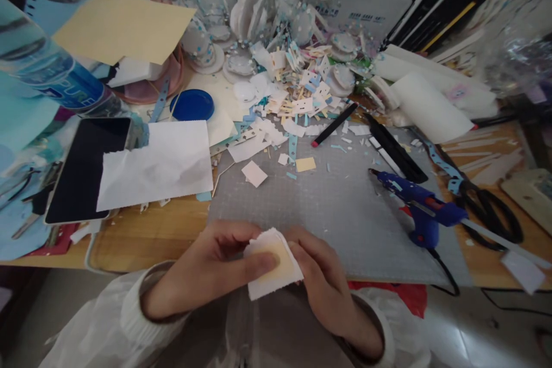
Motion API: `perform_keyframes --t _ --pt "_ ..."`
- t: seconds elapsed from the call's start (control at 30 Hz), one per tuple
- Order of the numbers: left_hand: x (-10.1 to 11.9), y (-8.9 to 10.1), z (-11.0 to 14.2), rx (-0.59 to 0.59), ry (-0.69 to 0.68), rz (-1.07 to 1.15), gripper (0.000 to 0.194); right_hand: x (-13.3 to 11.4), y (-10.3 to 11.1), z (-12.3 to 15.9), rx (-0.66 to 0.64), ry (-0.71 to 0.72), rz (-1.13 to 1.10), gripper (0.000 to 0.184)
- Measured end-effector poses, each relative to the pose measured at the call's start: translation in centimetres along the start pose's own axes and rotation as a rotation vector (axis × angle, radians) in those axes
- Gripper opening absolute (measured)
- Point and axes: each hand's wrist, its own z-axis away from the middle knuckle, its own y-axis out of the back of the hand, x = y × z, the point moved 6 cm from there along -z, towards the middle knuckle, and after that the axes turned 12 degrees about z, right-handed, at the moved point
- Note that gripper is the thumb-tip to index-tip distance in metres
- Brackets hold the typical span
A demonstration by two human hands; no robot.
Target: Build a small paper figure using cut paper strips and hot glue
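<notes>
Between my two hands, at the front edge of the desk, is a small piece of white paper point(264, 289) with ragged edges. A pale yellow paper rectangle point(284, 261) lies on top of it. My left hand point(219, 261) pinches both papers, its thumb flat on the yellow one. My right hand point(321, 276) grips the white paper's right edge; its fingertips are partly hidden behind the paper. Beyond the hands, a loose yellow card point(306, 164) and a pale pink card point(254, 173) rest on the grey cutting mat point(276, 201).
At right lie a blue glue gun point(420, 201), black scissors point(491, 213) and a black utility knife point(397, 149). A torn white sheet point(172, 167) overlaps a phone point(81, 167) at left, near a water bottle point(56, 69). Paper scraps point(302, 98) pile up at the back.
</notes>
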Motion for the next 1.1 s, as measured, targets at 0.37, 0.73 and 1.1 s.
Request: perform_keyframes --t 0.37,0.73,1.1 --pt "-0.6 0.4 -0.2 0.006 0.037 0.012 0.016 0.1 0.1 0.7 -0.003 0.048 0.151 0.033" --pt "-0.6 0.4 -0.1 0.048 -0.012 -0.002 0.02 -0.7 0.3 0.5 -0.029 0.115 0.262 0.02" --pt "-0.7 0.6 -0.6 0.068 0.013 0.022 0.022 0.9 -0.1 0.9 -0.017 0.038 0.139 0.017"
